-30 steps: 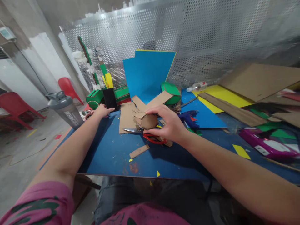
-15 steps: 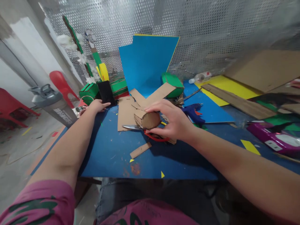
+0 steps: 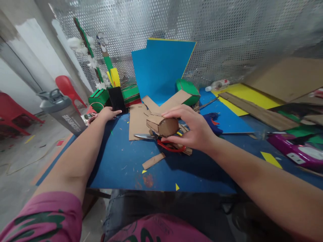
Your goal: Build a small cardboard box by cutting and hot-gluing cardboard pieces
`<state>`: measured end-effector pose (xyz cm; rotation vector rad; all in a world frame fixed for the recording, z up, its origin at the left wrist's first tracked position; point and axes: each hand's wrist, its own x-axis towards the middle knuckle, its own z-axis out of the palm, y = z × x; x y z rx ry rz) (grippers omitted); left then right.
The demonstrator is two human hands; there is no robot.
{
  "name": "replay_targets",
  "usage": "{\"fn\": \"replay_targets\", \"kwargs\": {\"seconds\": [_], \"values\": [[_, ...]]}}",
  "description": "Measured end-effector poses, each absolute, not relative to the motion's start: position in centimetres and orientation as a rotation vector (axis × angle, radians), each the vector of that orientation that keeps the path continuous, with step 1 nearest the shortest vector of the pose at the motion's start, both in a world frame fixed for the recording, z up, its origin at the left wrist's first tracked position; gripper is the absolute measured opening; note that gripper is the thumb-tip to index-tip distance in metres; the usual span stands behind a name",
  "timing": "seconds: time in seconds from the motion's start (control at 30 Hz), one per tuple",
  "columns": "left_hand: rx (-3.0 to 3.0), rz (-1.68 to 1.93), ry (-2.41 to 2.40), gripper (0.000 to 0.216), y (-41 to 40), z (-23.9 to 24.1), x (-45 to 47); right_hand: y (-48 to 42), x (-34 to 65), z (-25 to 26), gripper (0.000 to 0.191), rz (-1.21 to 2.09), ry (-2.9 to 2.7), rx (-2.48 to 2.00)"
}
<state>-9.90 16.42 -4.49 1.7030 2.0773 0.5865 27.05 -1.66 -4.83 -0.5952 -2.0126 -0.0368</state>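
My right hand [image 3: 191, 129] grips a small hollow-looking cardboard piece [image 3: 165, 125] with a rounded end face, thumb below and fingers above. It is held just over scissors with red handles [image 3: 171, 148], whose blades point left on the table. At the far left of the table, my left hand [image 3: 110, 114] is at the lower part of an upright black phone [image 3: 116, 98]. One digit lies across the phone's front, and the other fingers are mostly hidden behind it. Behind the cardboard piece, cut cardboard strips [image 3: 176, 101] lie on a flat cardboard sheet [image 3: 136, 122].
A grey shaker bottle [image 3: 63, 112] stands by my left forearm. Green boxes [image 3: 188, 90] and a standing blue board [image 3: 164, 67] line the back. To the right are a blue glue gun [image 3: 212, 122], a plastic bottle [image 3: 219, 84], long cardboard strips and a purple device [image 3: 295, 148].
My right hand has lifted and tilted the cardboard piece slightly, showing more of its side and the red scissor handles. The left hand stays at the phone. The view has shifted slightly.
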Motion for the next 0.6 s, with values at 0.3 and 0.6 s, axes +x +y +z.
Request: {"fn": "replay_targets", "kwargs": {"seconds": [0.3,0.6], "values": [[1.721,0.577,2.104,0.040,16.67,-4.66,-10.00,-1.80,27.03,-4.72,0.053,-0.033,-2.018,-0.589],[1.700,0.579,2.097,0.036,16.35,-4.29,-9.58,-1.80,27.07,-4.76,0.053,-0.030,-2.022,-0.615]]}}
